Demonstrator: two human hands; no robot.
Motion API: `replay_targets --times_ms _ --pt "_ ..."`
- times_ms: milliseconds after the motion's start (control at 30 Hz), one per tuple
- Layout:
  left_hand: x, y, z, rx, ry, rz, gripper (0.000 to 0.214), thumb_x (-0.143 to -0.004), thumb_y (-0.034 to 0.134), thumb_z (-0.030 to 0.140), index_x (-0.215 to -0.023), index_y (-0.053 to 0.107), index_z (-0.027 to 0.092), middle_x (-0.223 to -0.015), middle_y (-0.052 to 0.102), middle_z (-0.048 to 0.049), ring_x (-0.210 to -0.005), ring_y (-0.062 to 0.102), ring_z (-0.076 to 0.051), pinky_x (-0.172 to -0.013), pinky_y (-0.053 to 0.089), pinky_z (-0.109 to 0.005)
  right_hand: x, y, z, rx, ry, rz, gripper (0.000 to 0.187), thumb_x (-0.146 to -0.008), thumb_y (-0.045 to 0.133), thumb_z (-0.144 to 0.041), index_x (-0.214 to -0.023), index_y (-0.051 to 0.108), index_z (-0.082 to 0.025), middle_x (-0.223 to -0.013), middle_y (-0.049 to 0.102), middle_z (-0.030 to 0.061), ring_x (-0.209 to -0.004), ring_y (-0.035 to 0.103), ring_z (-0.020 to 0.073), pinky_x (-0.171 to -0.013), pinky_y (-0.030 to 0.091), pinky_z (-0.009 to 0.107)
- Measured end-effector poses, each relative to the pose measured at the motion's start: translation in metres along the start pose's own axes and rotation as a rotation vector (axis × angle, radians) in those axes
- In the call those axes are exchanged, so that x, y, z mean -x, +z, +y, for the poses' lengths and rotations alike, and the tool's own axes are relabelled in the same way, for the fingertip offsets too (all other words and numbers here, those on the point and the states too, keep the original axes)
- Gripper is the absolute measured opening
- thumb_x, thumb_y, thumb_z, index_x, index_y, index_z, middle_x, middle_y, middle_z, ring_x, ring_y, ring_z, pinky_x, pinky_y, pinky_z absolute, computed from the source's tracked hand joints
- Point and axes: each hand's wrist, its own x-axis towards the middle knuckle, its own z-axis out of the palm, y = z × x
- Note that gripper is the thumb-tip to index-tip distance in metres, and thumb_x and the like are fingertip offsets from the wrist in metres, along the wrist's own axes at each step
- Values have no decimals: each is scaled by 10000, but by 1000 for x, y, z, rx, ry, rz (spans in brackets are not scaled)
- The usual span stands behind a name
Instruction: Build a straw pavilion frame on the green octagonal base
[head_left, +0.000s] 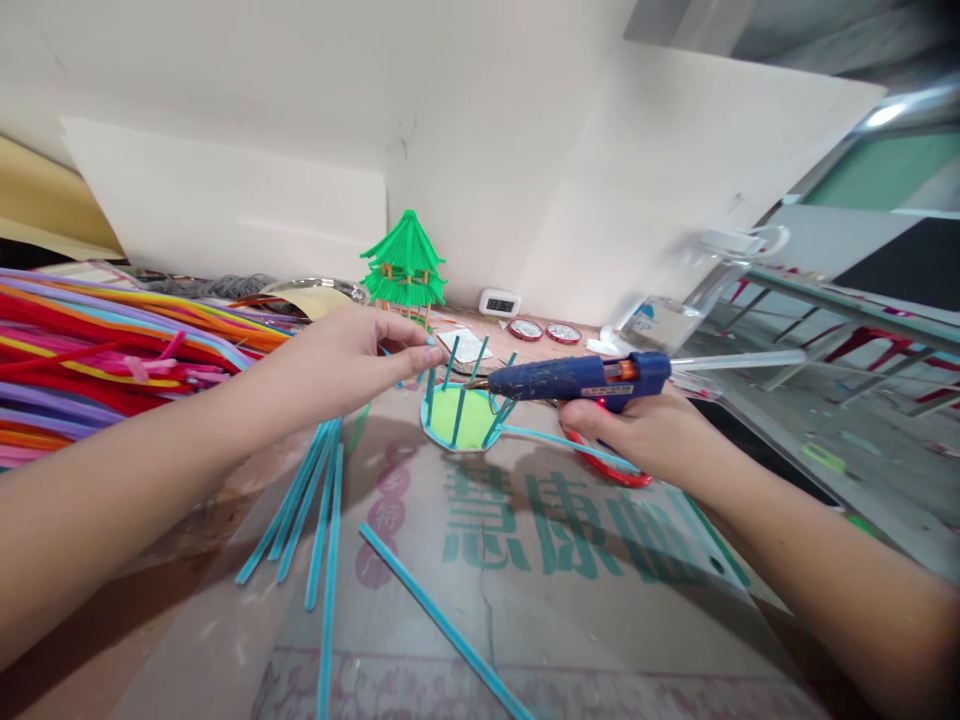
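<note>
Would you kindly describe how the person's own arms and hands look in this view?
Both the left forearm and the right forearm are bare, with no sleeve in view. The left hand and right hand are ungloved. No watch or bracelet shows; the right fingers are mostly hidden, so rings there cannot be judged.

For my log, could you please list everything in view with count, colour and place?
glue gun: one, blue, right of centre
base: one, lime, centre
upright sticks: several, teal, on base
strips: several, blue, foreground
printed sheet: one, clear, foreground
loop: one, red, right
pipe cleaners: many, multicoloured, left
pagoda model: one, green, behind base
clock: one, white, back
discs: two, red-edged, near clock
jug: one, clear, right
table: one, greenish, far right
wall: one, white, behind
left hand: one, bare, beside upright sticks
right hand: one, bare, gripping glue gun
</note>
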Motion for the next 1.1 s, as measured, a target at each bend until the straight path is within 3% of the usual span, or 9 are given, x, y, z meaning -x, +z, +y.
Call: replay_targets --times_ms 300,567,767,967,1100 --pt "-1 1 1 -7 7 4 416 -848 552 552 -858 785 208 -694 661 -2 -677 562 -171 -581 361 -253 0 -1 -2 -23 -50 49 519 -784 523 -676 -477 581 -262 -535 652 39 -612 667 248 -525 517 325" --pt "-1 0 1 -14 13 -4 422 -847 545 547 -863 787 202 -701 666 -7 -671 565 -172 -576 369 -252 1 -2 -5 -3 47 -31 510 -788 515 -677 -511 613 -259 -584 675 48 -672 689 269 -531 521 332" --pt "-1 1 1 -25 14 3 430 -851 541 555 -864 789 204 -701 671 -7 -677 569 -174 -582 371 -255 1 -1 -1 -11 -39 25 508 -808 531 -665 -512 629 -263 -521 652 24 -591 664 234 -504 496 300" --pt "-1 0 -1 -18 6 -2 413 -857 548 550 -891 790 218 -739 696 -8 -703 592 -186 -603 389 -265 0 0 -1 -1 -19 16 498 -798 526 -670 -542 644 -259 -580 667 45 -704 694 268 -600 538 330" --pt "0 1 -3 -12 -2 0 416 -869 546 557 -921 791 224 -773 711 -11 -734 610 -195 -626 401 -273 1 -2 -1 14 -7 21 523 -800 517 -674 -500 600 -254 -551 653 44 -661 684 251 -579 523 313"
